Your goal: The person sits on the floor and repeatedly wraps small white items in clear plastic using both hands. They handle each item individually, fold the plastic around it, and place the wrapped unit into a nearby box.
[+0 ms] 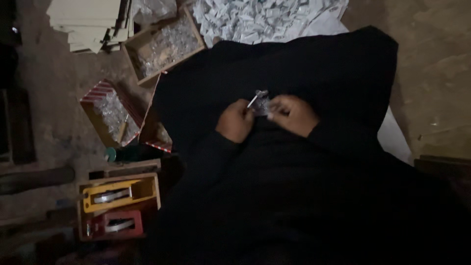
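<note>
**A:** ok so what's going on at the middle of the frame? It's pretty dark.

**B:** Both hands meet over a lap covered in black cloth [304,64]. The left hand [236,121] has its grip pinched shut on a thin pale stick-like piece [252,101], which angles up and to the right. The right hand [292,114] has its fingers clamped on a small crinkly clear packet [261,104]. The two hands are nearly touching, with the packet right between them, and the stick's tip sits at the packet's top edge.

**A:** and the stuff on the left?

**B:** All on the floor [54,93]. Upper left of the frame there's a wooden box [164,45] full of shiny clear bits, and below it a cardboard box with red-and-white striped flaps [114,114] holding more of the same. Lower left, a wooden tray [117,203] holds a yellow holder [117,195] and a red holder [116,225], each with a whitish strip inside; can't tell what those are. Along the top centre, a big heap of small white pieces [265,19]. A stack of pale flat boards [88,22] sits in the top left corner.
</note>
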